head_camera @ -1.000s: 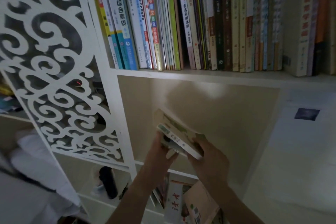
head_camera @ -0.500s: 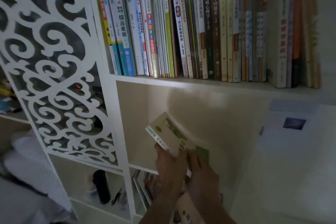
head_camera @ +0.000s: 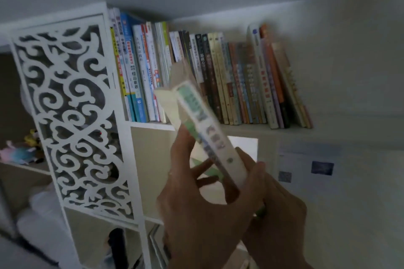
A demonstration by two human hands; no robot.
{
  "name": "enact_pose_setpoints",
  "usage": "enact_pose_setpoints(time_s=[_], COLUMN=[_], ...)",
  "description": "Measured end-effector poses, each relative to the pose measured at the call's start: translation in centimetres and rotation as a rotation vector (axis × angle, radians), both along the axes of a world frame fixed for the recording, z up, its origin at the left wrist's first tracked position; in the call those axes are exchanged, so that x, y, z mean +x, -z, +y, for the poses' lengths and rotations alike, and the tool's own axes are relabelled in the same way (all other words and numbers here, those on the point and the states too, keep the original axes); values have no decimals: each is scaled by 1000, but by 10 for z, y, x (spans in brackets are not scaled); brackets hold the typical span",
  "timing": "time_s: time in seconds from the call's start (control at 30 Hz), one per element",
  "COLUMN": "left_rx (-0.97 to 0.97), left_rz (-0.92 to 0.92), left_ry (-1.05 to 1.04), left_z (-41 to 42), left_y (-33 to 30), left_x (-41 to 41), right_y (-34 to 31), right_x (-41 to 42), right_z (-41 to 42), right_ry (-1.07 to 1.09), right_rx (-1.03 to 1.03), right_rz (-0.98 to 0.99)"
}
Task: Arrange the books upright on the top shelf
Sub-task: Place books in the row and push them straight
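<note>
A pale, green-marked book [head_camera: 205,133] is held tilted before the top shelf [head_camera: 251,130], where a row of books [head_camera: 218,81] is stood upright, the rightmost leaning.

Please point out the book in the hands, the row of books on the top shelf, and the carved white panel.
book [head_camera: 202,124], head view, spine
row of books [head_camera: 236,81], head view, spines
carved white panel [head_camera: 72,120], head view, scrollwork

Left grip [head_camera: 196,185] and right grip [head_camera: 275,199] raised, fingers curled.

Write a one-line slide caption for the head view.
Both hands, left and right, hold a small stack of books up toward the filled top shelf.
</note>
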State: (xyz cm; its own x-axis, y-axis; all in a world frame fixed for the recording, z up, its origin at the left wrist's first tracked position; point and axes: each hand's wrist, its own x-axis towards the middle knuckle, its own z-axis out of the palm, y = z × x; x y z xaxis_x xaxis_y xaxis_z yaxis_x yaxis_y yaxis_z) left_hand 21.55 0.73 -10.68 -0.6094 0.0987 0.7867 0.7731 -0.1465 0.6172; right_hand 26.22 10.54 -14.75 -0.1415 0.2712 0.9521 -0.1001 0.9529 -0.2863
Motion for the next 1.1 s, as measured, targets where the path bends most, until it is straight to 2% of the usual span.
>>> enact_pose_setpoints(time_s=[0.07, 0.17, 0.23, 0.43, 0.53, 0.63, 0.73, 0.83, 0.93, 1.0, 1.1], left_rx=[-55, -107, -130, -284, -330, -355, -426, -525, -518, -521, -496], left_rz=[142, 261, 318, 413, 451, 398, 382, 531, 583, 625, 601], left_ry=[28, 156, 285, 587, 638, 657, 507, 112, -126, -302, -349], left_z=[13, 48, 73, 137, 164, 186, 200, 210, 215, 217, 218], left_y=[-27, -67, -89, -125, -125, -120, -114, -109, -104, -101, -96], left_x=[10, 18, 26, 62, 73, 68, 49, 25, 3, -17, -42], right_y=[-27, -69, -92, -122, -119, -115, -111, -113, -122, -126, -124], right_x=[21, 46, 64, 123, 139, 133, 109, 78, 44, 29, 19], right_z=[17, 45, 63, 128, 152, 170, 183, 189, 192, 199, 217], right_ry=[-7, -42, -26, 138, 253, 279, 251, 225, 181, 110, -55], right_rx=[-76, -233, -233, -169, -156, -194, -259, -354, -444, -448, -499], right_rz=[56, 143, 210, 292, 277, 212, 144, 64, -149, -226, -384])
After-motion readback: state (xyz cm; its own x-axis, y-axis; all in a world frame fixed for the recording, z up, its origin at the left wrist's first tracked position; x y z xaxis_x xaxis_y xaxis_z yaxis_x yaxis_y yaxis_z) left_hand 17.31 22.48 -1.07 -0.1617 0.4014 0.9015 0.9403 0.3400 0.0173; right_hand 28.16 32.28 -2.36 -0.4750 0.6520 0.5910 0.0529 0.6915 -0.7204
